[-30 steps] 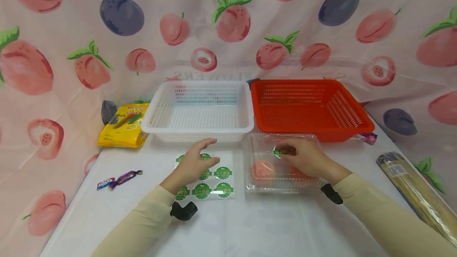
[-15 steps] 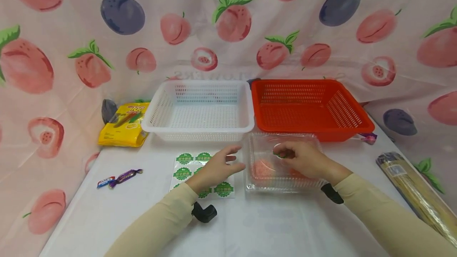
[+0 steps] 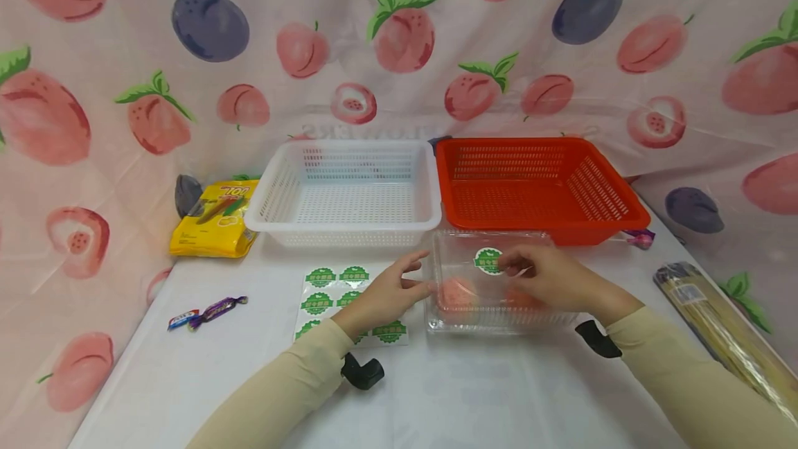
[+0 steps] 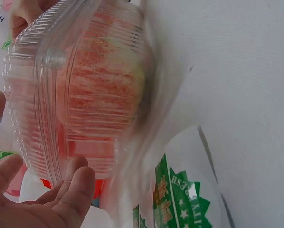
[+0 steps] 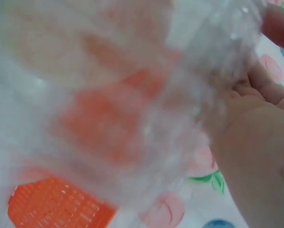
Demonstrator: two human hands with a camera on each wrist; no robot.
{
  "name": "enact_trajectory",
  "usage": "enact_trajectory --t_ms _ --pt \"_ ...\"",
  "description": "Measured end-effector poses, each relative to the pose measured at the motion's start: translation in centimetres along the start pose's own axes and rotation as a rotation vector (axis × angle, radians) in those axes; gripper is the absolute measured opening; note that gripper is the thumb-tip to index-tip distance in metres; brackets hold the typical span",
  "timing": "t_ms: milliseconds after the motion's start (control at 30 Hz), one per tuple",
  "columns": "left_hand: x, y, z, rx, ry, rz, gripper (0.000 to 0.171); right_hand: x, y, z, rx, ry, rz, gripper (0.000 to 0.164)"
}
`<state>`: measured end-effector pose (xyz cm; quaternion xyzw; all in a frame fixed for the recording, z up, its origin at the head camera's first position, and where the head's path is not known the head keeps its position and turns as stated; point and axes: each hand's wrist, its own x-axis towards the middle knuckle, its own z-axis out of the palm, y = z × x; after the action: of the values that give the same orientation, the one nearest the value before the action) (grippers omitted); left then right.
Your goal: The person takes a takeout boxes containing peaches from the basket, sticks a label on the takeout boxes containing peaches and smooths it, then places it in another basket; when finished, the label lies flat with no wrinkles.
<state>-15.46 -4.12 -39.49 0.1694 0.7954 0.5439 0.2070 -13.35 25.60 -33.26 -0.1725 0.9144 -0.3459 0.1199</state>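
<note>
A clear plastic clamshell box (image 3: 492, 325) stands on the table with red-streaked apples (image 4: 101, 85) inside. On its lid lies a round green and white sticker (image 3: 486, 261). My right hand (image 3: 551, 281) is over the lid, its loosely bent fingertips right at the sticker's edge. At the box's left side, my left hand (image 3: 383, 296) has thumb and fingers spread, fingertips close to the wall. Beneath the left forearm is a sheet of green stickers (image 3: 336, 289), partly covered. The right wrist view is blurred by the box.
Behind the box stand a white basket (image 3: 343, 227) and a red basket (image 3: 548, 233), side by side. Far left are a yellow snack bag (image 3: 215, 220) and wrapped candies (image 3: 215, 310). A long packet of thin sticks (image 3: 717, 324) lies on the right. A printed fruit cloth hangs behind.
My left hand has moved right from the sticker sheet to the box's side. My right hand has let go of the sticker and drawn right, leaving it flat on the lid.
</note>
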Motion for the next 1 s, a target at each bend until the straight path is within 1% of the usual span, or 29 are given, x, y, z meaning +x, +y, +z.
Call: enact_trajectory --t_ms 100,300,367,467,600,833,1000 --pt "0.0 0.2 0.2 0.01 -0.007 0.007 0.068 -0.8 0.2 -0.4 0.02 0.033 0.021 0.038" --pt "0.2 0.3 0.6 0.036 -0.031 0.009 0.072 -2.5 0.9 -1.2 0.008 0.108 0.057 0.045" --pt "0.3 0.2 0.6 0.045 -0.033 0.005 0.073 -3.0 1.3 -1.4 0.009 0.126 0.071 0.05" --pt "0.3 0.3 0.6 0.051 -0.031 -0.001 0.073 -3.6 2.1 -1.6 -0.022 0.146 0.106 0.06" --pt "0.2 0.3 0.6 0.053 -0.037 -0.001 0.072 -4.2 3.2 -1.6 -0.048 0.159 0.144 0.067" --pt "0.3 0.5 0.5 0.052 -0.05 0.016 0.07 -4.8 4.6 -1.4 0.001 0.137 0.176 0.077" --pt "0.4 0.7 0.5 0.052 -0.051 0.019 0.072 -5.1 5.3 -1.2 0.034 0.151 0.137 0.077"
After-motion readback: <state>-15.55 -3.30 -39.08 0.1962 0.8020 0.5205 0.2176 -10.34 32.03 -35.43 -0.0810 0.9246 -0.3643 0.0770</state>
